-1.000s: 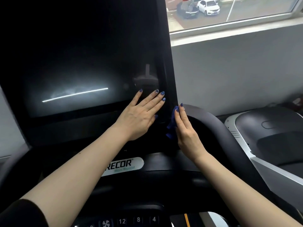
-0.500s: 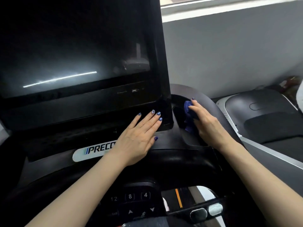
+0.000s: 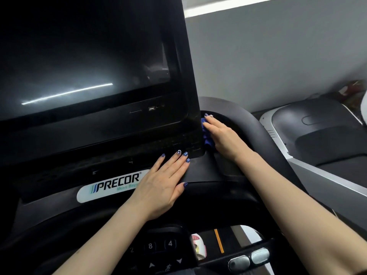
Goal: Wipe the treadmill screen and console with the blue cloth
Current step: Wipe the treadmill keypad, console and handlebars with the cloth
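Your right hand (image 3: 222, 135) presses the blue cloth (image 3: 206, 135) against the right edge of the treadmill screen (image 3: 79, 66), fingers extended over the bunched fabric, which shows only as a strip between your palm and the black bezel. Just left of that grip and nearer to you, your left hand (image 3: 164, 185) lies flat and relaxed on the console (image 3: 208, 171), holding nothing, its fingertips touching the screen housing's lower edge. The PRECOR badge (image 3: 111, 185) sits beside your left wrist.
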Demonstrator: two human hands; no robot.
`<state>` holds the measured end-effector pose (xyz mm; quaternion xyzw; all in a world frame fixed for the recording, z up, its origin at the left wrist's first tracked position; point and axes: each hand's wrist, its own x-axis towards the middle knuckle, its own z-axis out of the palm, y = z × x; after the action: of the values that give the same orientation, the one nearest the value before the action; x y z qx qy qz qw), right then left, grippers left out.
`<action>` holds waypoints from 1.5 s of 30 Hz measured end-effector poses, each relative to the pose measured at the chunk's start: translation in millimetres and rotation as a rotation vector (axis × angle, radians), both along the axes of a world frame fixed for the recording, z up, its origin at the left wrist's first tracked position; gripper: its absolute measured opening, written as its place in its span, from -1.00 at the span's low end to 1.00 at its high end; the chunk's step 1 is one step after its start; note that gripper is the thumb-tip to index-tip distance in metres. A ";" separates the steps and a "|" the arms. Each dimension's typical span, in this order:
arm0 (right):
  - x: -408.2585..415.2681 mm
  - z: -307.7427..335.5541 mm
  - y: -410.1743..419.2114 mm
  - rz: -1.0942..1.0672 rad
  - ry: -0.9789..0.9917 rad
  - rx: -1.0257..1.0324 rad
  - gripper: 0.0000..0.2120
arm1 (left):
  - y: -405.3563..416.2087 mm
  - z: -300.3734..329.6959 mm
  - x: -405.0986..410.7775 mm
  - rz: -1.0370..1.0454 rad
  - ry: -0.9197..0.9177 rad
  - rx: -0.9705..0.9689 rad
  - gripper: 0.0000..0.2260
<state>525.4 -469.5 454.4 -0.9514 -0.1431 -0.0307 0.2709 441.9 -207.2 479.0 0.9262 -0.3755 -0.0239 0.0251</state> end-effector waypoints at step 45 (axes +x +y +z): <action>-124.4 9.8 -97.7 0.380 0.116 -0.119 -0.43 | 7.9 6.8 -12.3 -0.011 0.037 0.058 -0.40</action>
<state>401.0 -567.2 464.2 -0.9218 -0.3058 0.0841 0.2231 429.6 -199.2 485.8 0.9238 -0.3791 -0.0523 0.0050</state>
